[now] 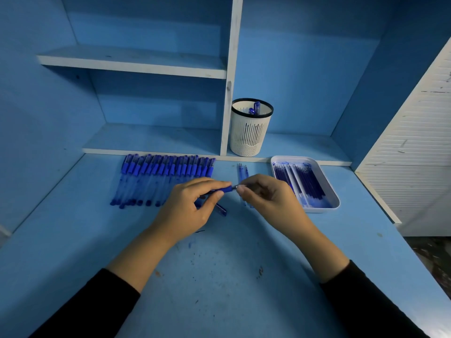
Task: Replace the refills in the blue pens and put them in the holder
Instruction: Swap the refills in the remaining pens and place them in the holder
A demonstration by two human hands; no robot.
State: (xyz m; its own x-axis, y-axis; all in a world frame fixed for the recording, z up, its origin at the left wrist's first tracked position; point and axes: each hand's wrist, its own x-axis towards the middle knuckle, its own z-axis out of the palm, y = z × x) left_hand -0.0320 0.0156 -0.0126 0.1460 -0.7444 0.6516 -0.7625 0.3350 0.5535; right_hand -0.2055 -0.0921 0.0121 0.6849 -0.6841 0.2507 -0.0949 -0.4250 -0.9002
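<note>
My left hand [192,208] grips a blue pen [225,190] by its barrel, tip pointing right. My right hand [266,195] pinches the pen's metal tip end [237,187] between thumb and fingers. A blue cap [220,209] sticks out below my left hand. A row of several blue pens [161,178] lies on the desk to the left. A white tray [333,191] on the right holds several blue refills [302,181]. A few loose refills [242,172] lie behind my hands. The white slotted holder [250,132] stands on the low shelf with a couple of pens [256,108] inside.
The blue desk [219,276] is spotted with ink near the front. White shelves [136,63] and a vertical divider [230,76] rise behind. A white slatted panel [415,152] closes off the right side.
</note>
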